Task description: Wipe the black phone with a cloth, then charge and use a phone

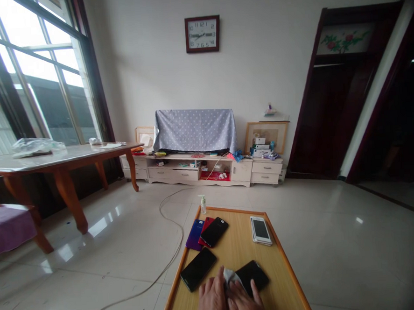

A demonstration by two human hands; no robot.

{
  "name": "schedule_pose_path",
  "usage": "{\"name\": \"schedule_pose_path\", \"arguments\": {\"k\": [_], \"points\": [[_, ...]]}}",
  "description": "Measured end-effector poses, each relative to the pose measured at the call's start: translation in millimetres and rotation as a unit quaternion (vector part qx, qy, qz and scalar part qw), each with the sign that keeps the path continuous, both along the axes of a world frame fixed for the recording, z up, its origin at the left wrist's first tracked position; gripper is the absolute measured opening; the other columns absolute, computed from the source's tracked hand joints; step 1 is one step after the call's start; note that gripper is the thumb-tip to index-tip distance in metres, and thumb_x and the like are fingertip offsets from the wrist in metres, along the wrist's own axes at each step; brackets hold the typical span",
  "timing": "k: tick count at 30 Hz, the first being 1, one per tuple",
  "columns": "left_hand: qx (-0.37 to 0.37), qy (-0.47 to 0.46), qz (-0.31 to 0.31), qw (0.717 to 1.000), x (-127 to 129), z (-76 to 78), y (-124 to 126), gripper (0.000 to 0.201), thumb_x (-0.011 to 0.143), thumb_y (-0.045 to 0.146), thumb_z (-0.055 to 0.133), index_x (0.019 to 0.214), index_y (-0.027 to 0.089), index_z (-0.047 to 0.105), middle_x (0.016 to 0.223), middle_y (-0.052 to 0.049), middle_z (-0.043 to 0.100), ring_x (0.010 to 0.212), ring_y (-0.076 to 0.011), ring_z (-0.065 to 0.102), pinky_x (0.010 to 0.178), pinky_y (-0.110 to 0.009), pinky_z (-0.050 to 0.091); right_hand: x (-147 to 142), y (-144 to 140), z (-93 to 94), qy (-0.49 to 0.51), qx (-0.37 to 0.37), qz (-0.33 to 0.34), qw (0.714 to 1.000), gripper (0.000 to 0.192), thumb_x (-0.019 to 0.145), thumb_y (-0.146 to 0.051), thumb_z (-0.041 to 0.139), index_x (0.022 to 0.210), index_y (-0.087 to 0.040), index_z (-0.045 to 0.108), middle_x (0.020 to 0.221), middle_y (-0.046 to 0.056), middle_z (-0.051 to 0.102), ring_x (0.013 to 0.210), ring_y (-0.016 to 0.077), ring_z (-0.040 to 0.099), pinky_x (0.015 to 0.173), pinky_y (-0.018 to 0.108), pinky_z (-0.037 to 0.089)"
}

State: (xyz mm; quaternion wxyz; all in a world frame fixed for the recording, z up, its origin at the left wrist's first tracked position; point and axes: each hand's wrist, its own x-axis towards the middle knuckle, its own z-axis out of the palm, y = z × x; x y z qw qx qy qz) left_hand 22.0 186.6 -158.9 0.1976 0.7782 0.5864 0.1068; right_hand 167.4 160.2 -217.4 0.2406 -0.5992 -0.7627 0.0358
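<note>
Both my hands rest close together at the near end of a low wooden table (241, 253). My left hand (212, 299) lies flat, fingers pointing forward, just right of a black phone (198, 268). My right hand (244, 303) presses on a small white cloth (230, 276) that sits against another black phone (253, 274). Farther up the table lies a fanned stack of phones, a black one (214, 231) over a red and a blue one (195, 234). A white phone (260, 230) lies at the right.
A small pump bottle (203, 204) stands at the table's far left corner. A white cable (171, 250) snakes over the tiled floor. A larger table (60, 159) stands at the left, a TV cabinet (207, 166) against the far wall, and dark doorways at the right.
</note>
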Motion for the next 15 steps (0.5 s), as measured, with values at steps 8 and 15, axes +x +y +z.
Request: {"name": "schedule_pose_path", "arguments": {"k": [8,15], "points": [[0.0,0.002,-0.008,1.0,-0.2,-1.2,3.0,0.071,0.09,0.032,0.04,0.159,0.015,0.031,0.151,-0.013,0.055,0.132,-0.0271,0.053,0.108,-0.038,0.035,16.5,20.6,33.3,-0.027,-0.038,0.076,0.996,0.042,0.102,-0.032,0.043,0.138,-0.034,0.063,0.145,0.003,0.058,0.136,0.028,0.054,0.12,0.056,0.036],[-0.011,-0.022,-0.006,1.0,1.0,10.6,-2.1,0.105,0.061,0.041,0.065,0.158,0.014,0.033,0.15,-0.013,0.055,0.136,-0.0339,0.048,0.113,-0.041,0.033,58.6,33.9,53.8,-0.064,-0.068,-0.049,0.994,0.049,0.104,-0.036,0.031,0.141,-0.024,0.061,0.15,0.008,0.053,0.144,0.0281,0.046,0.123,0.063,0.023]]}}
